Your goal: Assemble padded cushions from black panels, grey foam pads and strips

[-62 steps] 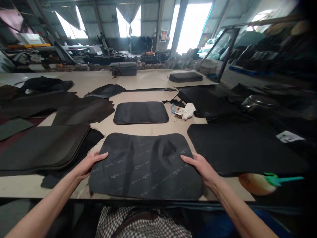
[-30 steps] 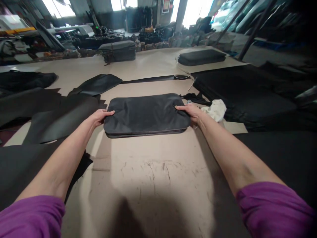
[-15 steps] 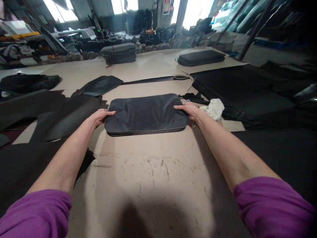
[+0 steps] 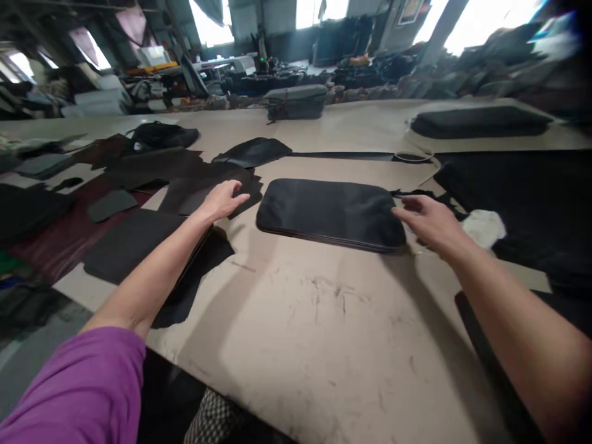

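A stack of black panels (image 4: 330,213) with rounded corners, like leather or vinyl, lies flat on the beige work table (image 4: 319,345). My left hand (image 4: 226,200) is in the air left of the stack, apart from it, with thumb and fingers spread and nothing held. Close by the stack's right end is my right hand (image 4: 425,221), its fingers apart; whether a fingertip still touches the edge I cannot tell. Under and beyond my left hand lie dark sheet pieces (image 4: 185,188).
A white crumpled cloth (image 4: 484,228) lies right of my right hand, beside large black sheets (image 4: 522,203). Farther back are a tied grey bundle (image 4: 296,102), another black stack (image 4: 481,121) and a pale cord loop (image 4: 413,154). More black panels (image 4: 134,243) lie at the left table edge.
Both hands have let go of the black stack, and my left hand has moved away to its left. The stack stays on the table. The view has turned left.
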`<action>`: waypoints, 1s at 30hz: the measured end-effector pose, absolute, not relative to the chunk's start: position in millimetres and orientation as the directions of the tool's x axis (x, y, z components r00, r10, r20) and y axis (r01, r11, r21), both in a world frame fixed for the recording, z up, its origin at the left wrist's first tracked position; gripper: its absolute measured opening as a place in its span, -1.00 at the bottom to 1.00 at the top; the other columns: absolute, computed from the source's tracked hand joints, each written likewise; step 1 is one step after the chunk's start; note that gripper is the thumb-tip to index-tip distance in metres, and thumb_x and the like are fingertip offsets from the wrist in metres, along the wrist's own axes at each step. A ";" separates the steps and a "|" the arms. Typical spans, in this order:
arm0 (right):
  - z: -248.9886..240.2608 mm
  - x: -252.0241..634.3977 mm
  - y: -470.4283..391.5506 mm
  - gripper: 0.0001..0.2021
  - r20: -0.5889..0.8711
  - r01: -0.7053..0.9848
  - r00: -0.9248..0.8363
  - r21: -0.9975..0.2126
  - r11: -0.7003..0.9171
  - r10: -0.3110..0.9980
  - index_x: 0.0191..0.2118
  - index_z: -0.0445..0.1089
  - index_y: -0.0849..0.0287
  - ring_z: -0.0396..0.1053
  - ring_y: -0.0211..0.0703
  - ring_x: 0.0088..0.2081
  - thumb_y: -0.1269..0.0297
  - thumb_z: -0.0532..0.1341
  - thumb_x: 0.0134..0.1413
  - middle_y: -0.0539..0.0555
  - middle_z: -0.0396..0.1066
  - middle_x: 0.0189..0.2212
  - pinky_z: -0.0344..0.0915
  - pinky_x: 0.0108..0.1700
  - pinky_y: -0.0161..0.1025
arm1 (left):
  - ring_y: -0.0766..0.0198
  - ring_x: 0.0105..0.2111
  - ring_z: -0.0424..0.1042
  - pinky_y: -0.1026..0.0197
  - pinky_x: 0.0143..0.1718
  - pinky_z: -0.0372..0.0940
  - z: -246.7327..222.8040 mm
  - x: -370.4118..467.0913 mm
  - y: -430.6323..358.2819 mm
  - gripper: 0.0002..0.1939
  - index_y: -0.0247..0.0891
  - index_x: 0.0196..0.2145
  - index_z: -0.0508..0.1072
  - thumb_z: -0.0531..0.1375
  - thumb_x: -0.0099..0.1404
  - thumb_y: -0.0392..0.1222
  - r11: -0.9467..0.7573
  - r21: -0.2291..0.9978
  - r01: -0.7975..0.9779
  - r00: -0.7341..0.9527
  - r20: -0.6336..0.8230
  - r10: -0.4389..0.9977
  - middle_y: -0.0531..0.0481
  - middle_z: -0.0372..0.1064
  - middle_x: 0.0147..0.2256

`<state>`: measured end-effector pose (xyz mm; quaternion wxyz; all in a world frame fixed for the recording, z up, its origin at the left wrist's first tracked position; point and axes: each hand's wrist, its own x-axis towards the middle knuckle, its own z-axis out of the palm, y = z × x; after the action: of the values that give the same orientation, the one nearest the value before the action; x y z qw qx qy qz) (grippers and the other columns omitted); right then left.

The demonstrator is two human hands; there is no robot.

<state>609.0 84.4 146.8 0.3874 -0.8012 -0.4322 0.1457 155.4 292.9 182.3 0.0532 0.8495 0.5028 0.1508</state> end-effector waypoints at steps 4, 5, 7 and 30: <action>117.6 551.2 -5.5 -0.72 0.068 0.677 0.334 -0.712 -0.189 0.940 0.01 0.59 0.20 0.54 -0.07 -0.13 0.17 0.32 0.27 0.13 0.60 -0.13 0.32 -0.03 -0.20 | 0.00 0.10 0.47 0.08 0.13 0.31 172.1 60.8 229.8 -0.30 -0.25 0.24 0.40 0.15 0.38 0.32 -0.363 0.165 0.917 0.352 0.091 0.932 -0.21 0.46 0.18; 104.5 533.2 -31.7 -0.71 0.018 0.685 0.267 -0.707 -0.176 0.964 -0.01 0.60 0.15 0.55 -0.06 -0.20 0.11 0.31 0.26 0.10 0.61 -0.19 0.35 -0.10 -0.20 | -0.04 0.14 0.45 0.06 0.15 0.31 163.9 38.8 218.7 -0.24 -0.26 0.26 0.38 0.15 0.36 0.37 -0.322 0.123 0.939 0.320 0.039 0.947 -0.24 0.44 0.20; 76.6 497.2 -80.8 -0.60 -0.065 0.670 0.179 -0.723 -0.170 0.982 0.03 0.58 0.07 0.56 -0.01 -0.29 -0.08 0.21 0.31 0.06 0.61 -0.29 0.39 -0.23 -0.18 | -0.12 0.18 0.43 0.02 0.17 0.31 146.2 1.9 203.9 -0.15 -0.29 0.27 0.38 0.17 0.30 0.43 -0.263 0.044 0.964 0.265 -0.042 0.963 -0.29 0.40 0.23; 3.3 411.8 -166.4 -0.65 0.340 0.703 0.283 -0.710 0.048 0.897 -0.16 0.57 0.04 0.51 0.04 -0.05 -0.03 0.11 0.35 0.10 0.55 -0.02 0.38 0.03 -0.08 | -0.06 0.17 0.48 0.09 0.17 0.31 131.7 -47.6 194.7 -0.34 -0.17 0.24 0.48 0.10 0.40 0.30 -0.244 0.007 0.970 0.244 -0.001 0.970 -0.17 0.50 0.20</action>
<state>411.8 -166.4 3.3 0.4224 -0.6804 -0.5877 0.1148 -47.6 194.7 131.7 0.0032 0.7886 0.6149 0.0018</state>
